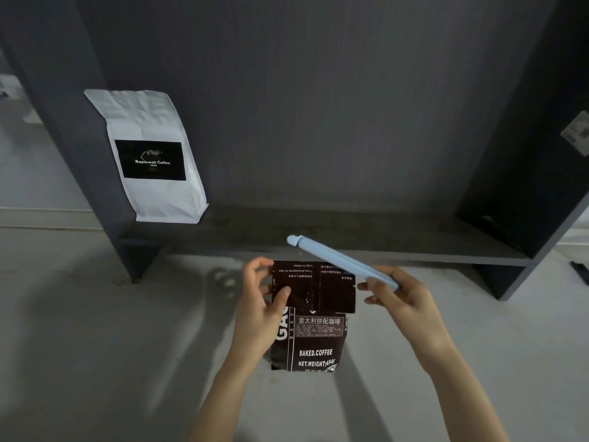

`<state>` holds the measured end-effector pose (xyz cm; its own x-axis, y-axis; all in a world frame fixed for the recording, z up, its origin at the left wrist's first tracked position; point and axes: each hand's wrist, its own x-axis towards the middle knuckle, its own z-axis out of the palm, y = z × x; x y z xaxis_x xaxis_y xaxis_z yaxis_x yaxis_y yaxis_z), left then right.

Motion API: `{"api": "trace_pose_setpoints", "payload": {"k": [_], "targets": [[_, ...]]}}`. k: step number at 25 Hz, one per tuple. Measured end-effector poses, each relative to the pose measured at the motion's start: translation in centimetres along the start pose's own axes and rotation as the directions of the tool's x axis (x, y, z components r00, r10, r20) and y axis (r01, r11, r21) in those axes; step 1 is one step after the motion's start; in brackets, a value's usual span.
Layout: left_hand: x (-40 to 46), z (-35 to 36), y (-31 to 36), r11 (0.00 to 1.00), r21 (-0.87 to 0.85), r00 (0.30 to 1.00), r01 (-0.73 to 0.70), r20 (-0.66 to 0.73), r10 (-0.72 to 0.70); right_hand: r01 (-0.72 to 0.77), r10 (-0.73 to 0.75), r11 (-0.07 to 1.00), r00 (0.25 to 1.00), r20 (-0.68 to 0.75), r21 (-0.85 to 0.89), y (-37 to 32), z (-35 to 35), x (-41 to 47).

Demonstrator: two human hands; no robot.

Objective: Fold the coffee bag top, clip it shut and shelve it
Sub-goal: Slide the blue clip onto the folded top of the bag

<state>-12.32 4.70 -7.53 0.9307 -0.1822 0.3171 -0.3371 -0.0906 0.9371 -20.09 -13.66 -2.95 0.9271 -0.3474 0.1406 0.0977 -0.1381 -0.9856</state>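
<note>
**Fold held, clip not yet on**

Nearest, at six o'clock, two bare forearms rise into view. Between them hangs the dark bag [310, 339], held clear of the pale floor [95, 330]; its print reads BAKED.COFFEE. The top is already turned down toward the camera, so the flap [314, 287] shows its lettering upside down and covers the upper part of the front.

At nine o'clock of the flap, the left hand [258, 301] pinches the flap's left edge, thumb pressed on the front, fingers curled behind. At three o'clock of it, the right hand [403, 293] is closed around the lower end of the clip [341, 261], a long pale blue bar that slants up toward eleven o'clock across the flap's top right corner. Whether the clip's two arms are parted or snapped together cannot be told from here. It seems to lie over the fold and not around it.

So folding looks finished and clipping is the step in hand. The next move, as I judge it, calls for opening the clip, lining it up along the crease and closing it across the full width, while the left pinch keeps the flap from springing up.

Farther off, at twelve o'clock, runs the dark shelf [318, 231], mostly bare. At ten o'clock a white bag [153, 157] stands against its left wall.
</note>
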Motion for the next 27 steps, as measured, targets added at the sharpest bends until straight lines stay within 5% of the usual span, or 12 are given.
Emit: {"api": "trace_pose_setpoints", "payload": {"k": [5, 14, 21, 27], "targets": [[-0.1, -0.3, 0.3, 0.995, 0.091, 0.997, -0.028, 0.068, 0.022, -0.014, 0.031, 0.983, 0.996, 0.088, -0.185, 0.5, -0.2, -1.2], [-0.6, -0.9, 1.3, 0.999, 0.050, 0.996, -0.001, 0.092, -0.003, 0.003, 0.003, 0.990, 0.999, 0.048, -0.140, 0.8, 0.2, -1.5], [-0.8, -0.5, 1.6, 0.999, 0.024, 0.997, 0.029, 0.065, -0.030, 0.192, -0.195, 0.957, 0.981, 0.004, -0.216, 0.7, 0.8, -2.0], [-1.1, -0.3, 1.9, 0.993, -0.052, 0.992, 0.102, 0.082, -0.097, 0.212, -0.210, 0.964, 0.977, 0.030, -0.162, 1.0, 0.7, -1.9]]}}
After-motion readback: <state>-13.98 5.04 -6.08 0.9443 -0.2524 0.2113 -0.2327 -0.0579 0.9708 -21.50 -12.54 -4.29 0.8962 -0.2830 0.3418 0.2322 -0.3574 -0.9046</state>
